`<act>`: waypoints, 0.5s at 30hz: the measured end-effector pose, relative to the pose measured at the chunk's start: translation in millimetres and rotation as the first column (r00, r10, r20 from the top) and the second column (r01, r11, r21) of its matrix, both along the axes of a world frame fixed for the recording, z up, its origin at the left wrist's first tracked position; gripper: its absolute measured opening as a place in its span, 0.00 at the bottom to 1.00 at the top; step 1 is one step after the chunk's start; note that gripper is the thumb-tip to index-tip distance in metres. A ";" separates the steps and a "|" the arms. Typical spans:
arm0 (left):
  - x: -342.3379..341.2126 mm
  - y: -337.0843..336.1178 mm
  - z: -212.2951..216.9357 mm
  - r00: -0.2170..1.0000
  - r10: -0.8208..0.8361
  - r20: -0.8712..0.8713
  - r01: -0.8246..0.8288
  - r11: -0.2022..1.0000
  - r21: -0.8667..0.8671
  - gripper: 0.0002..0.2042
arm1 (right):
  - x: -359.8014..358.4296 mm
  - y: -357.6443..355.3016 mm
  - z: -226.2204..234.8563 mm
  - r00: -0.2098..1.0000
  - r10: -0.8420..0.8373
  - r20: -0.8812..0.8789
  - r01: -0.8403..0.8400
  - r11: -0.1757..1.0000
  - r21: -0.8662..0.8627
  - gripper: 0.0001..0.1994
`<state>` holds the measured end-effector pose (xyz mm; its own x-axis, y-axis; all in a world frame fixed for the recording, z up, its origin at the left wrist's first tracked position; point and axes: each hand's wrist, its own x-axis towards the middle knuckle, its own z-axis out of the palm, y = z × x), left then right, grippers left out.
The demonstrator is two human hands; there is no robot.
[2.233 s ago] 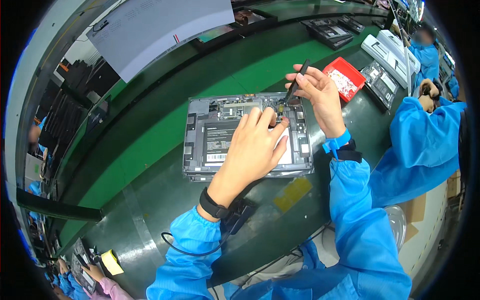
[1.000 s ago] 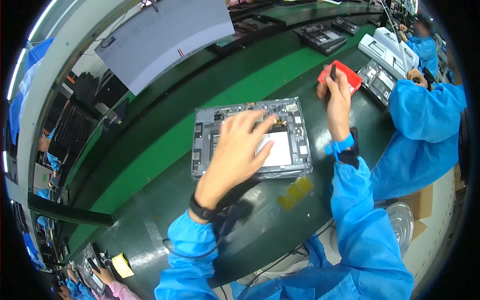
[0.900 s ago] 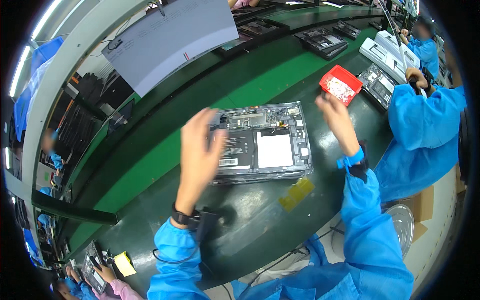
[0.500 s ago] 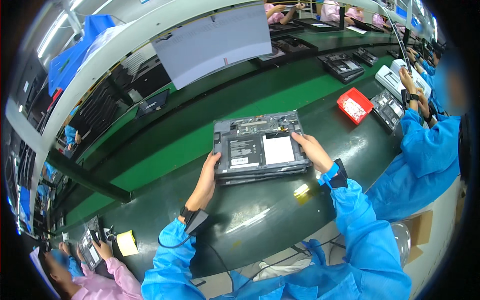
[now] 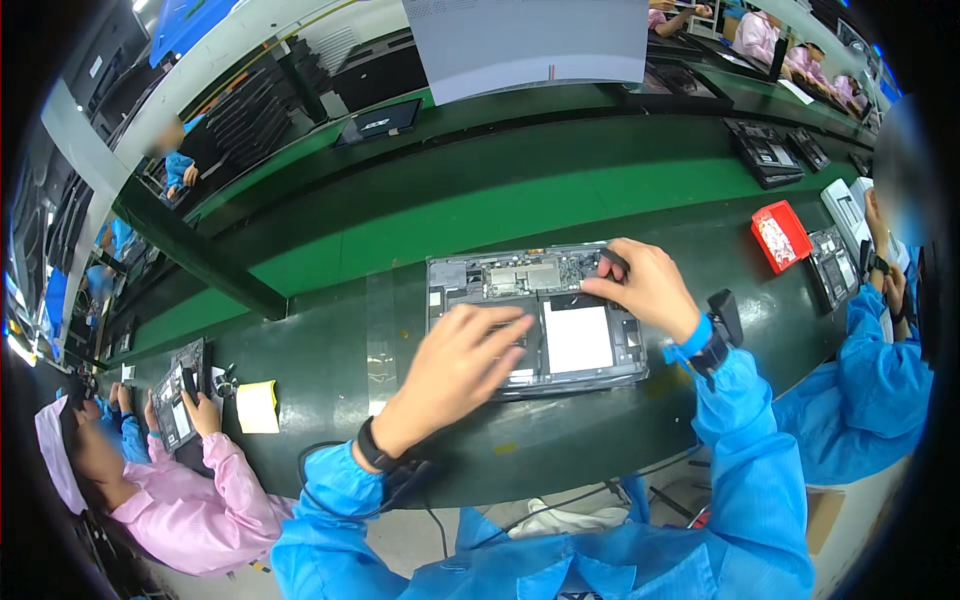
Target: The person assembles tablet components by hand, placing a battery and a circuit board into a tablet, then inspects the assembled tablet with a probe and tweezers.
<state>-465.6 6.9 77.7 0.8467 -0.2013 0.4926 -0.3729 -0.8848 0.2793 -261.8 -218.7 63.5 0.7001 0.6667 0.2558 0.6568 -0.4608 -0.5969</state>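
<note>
An opened laptop base (image 5: 620, 340) lies in front of me, its circuit board (image 5: 525, 278) bared along the far side. A white rectangle (image 5: 578, 337) covers part of its near half. Above the left part of the base hovers my left hand (image 5: 450, 365), open with fingers spread, partly hiding what lies beneath. At the far right corner, my right hand (image 5: 640, 285) pinches a small black piece (image 5: 614, 262); its exact kind cannot be made out. Both wrists wear black bands, and a blue one circles the right wrist too.
A red bin (image 5: 781, 237) of small pale parts stands at right, beside another opened laptop base (image 5: 832, 268) and a co-worker in blue. At left, a person in pink handles a laptop base (image 5: 178, 400) near a yellow pad (image 5: 257, 407). A dark post (image 5: 200, 250) rises at far left.
Both hands have let go of the laptop base's sides, which now rests flat and nearer. My left hand has moved over it; my right has gone to its far right corner. The view has shifted.
</note>
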 end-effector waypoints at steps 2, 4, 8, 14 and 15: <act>16.7 -7.8 -10.9 0.999 -0.041 -0.016 0.043 0.991 0.127 0.19 | -1.6 14.2 4.0 0.999 -0.039 0.026 0.040 0.998 -0.049 0.20; 24.7 -7.1 -16.4 0.997 -0.070 -0.021 0.072 0.986 0.150 0.18 | -4.6 16.8 10.4 0.993 -0.070 0.097 0.077 0.995 -0.069 0.16; 31.0 1.8 -22.6 0.993 -0.115 -0.016 0.116 0.979 0.165 0.19 | -9.1 15.6 22.3 0.978 -0.062 0.201 -0.033 0.900 0.434 0.07; 32.9 5.4 -25.1 0.991 -0.133 0.010 0.129 0.975 0.183 0.21 | -26.8 -0.5 23.2 0.965 0.079 -0.248 0.043 0.893 0.449 0.09; 33.5 6.2 -26.3 0.991 -0.130 0.005 0.127 0.977 0.173 0.21 | -27.5 -0.6 17.5 0.940 0.148 -0.309 0.009 0.891 0.454 0.07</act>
<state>-432.2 13.1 51.3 0.8001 -0.3912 0.4547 -0.4902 -0.8633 0.1199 -289.3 -219.3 81.1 0.7511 0.5880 0.3002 0.4090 -0.0575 -0.9107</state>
